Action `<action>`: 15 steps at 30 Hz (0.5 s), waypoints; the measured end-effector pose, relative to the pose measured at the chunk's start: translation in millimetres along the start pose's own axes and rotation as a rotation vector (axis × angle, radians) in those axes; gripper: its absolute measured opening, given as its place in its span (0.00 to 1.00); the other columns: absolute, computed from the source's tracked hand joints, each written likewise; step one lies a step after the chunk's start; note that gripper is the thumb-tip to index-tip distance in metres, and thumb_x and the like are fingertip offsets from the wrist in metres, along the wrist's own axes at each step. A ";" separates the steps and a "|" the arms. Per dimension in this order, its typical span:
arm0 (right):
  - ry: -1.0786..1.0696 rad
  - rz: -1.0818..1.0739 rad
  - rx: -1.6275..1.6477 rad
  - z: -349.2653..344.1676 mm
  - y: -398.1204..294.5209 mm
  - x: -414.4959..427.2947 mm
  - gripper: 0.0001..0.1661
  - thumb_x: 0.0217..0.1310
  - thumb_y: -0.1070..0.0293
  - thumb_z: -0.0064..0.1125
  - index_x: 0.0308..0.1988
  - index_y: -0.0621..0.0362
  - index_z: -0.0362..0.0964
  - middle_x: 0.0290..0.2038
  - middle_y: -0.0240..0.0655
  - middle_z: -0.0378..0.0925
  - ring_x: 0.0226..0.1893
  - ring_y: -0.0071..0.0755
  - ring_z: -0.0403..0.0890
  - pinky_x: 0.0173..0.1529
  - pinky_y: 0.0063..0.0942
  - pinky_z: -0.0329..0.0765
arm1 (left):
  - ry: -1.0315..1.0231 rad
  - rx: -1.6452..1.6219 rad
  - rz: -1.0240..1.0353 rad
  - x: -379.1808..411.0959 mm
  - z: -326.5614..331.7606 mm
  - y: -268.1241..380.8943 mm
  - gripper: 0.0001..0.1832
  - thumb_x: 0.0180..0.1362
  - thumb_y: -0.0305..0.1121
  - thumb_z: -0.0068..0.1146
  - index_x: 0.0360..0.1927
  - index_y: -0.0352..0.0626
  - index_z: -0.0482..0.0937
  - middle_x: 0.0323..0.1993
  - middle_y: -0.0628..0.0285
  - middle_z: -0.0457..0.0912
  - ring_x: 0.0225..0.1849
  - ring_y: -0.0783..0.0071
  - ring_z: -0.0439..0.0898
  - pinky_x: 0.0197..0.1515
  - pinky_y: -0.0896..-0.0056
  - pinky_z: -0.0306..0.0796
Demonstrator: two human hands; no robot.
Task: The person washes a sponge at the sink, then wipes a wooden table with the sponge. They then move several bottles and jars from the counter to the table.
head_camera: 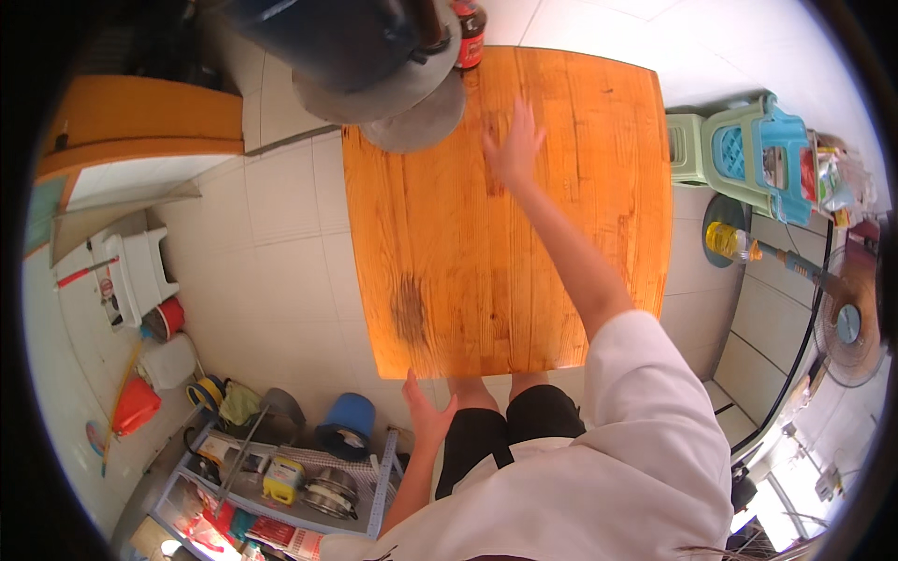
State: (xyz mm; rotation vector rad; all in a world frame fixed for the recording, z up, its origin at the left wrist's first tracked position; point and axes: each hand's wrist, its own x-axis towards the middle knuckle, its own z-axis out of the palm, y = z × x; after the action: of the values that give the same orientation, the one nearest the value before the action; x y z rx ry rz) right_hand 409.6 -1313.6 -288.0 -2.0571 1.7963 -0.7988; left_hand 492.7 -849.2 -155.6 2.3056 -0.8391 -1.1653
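Observation:
My right hand reaches over the far half of a wooden tabletop, fingers spread, holding nothing. Near the table's front left corner, my left hand hangs just off the edge, thumb and fingers apart and nothing between them. A dark scorched-looking patch marks the wood near that corner. At the far left end of the table are round grey discs, partly beneath a large dark, blurred vessel. A dark jar with a red label stands beside them at the far edge.
Stacked plastic stools, an oil bottle and a standing fan are on the right. A metal shelf rack holds pots and a yellow jug at lower left, beside a blue bucket. A white stool lies farther left.

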 end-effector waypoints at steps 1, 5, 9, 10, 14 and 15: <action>-0.012 -0.035 -0.014 -16.2 13.2 -38.4 0.48 0.53 0.62 0.66 0.68 0.59 0.49 0.67 0.41 0.57 0.71 0.46 0.51 0.68 0.65 0.43 | 0.008 -0.008 -0.011 -4.0 -0.3 -10.4 0.53 0.42 0.32 0.70 0.69 0.32 0.49 0.60 0.40 0.60 0.63 0.43 0.60 0.64 0.51 0.59; -0.303 0.088 -0.057 -110.7 59.0 -204.9 0.42 0.56 0.68 0.62 0.67 0.53 0.51 0.67 0.38 0.57 0.72 0.47 0.48 0.72 0.56 0.42 | 0.027 0.102 -0.067 -23.5 -9.2 -30.9 0.52 0.42 0.34 0.70 0.68 0.32 0.50 0.60 0.39 0.60 0.63 0.44 0.60 0.64 0.51 0.59; -0.405 0.194 0.037 -201.8 107.3 -342.8 0.46 0.45 0.71 0.66 0.64 0.58 0.55 0.64 0.46 0.60 0.68 0.58 0.55 0.68 0.52 0.55 | 0.052 0.218 -0.068 -42.9 -10.9 -50.7 0.52 0.44 0.35 0.69 0.68 0.32 0.50 0.60 0.39 0.60 0.63 0.42 0.60 0.64 0.52 0.59; -0.412 0.205 0.030 -222.1 117.2 -367.4 0.45 0.46 0.72 0.66 0.64 0.59 0.55 0.63 0.47 0.61 0.67 0.59 0.56 0.68 0.50 0.56 | 0.063 0.214 -0.065 -46.3 -6.9 -52.0 0.51 0.44 0.35 0.69 0.68 0.32 0.50 0.60 0.38 0.60 0.62 0.42 0.60 0.64 0.52 0.59; -0.424 0.390 -0.026 -284.6 155.0 -446.4 0.44 0.46 0.69 0.66 0.63 0.56 0.58 0.62 0.47 0.63 0.66 0.56 0.58 0.68 0.48 0.57 | 0.105 0.242 0.083 -55.6 2.2 -26.8 0.49 0.46 0.34 0.67 0.68 0.31 0.50 0.59 0.38 0.61 0.62 0.40 0.61 0.64 0.52 0.59; -0.432 0.448 -0.063 -299.5 163.3 -459.7 0.43 0.46 0.69 0.66 0.63 0.56 0.58 0.61 0.47 0.64 0.65 0.56 0.59 0.68 0.48 0.57 | 0.120 0.278 0.198 -55.5 5.2 -23.3 0.48 0.46 0.33 0.67 0.68 0.31 0.50 0.59 0.38 0.60 0.62 0.40 0.61 0.64 0.52 0.59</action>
State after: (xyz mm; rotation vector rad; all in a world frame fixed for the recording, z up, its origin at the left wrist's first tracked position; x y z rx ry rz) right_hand 72.7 -853.6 -236.7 -1.5994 1.9237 -0.1592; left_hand 470.1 -795.1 -141.1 2.4122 -1.2165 -0.8621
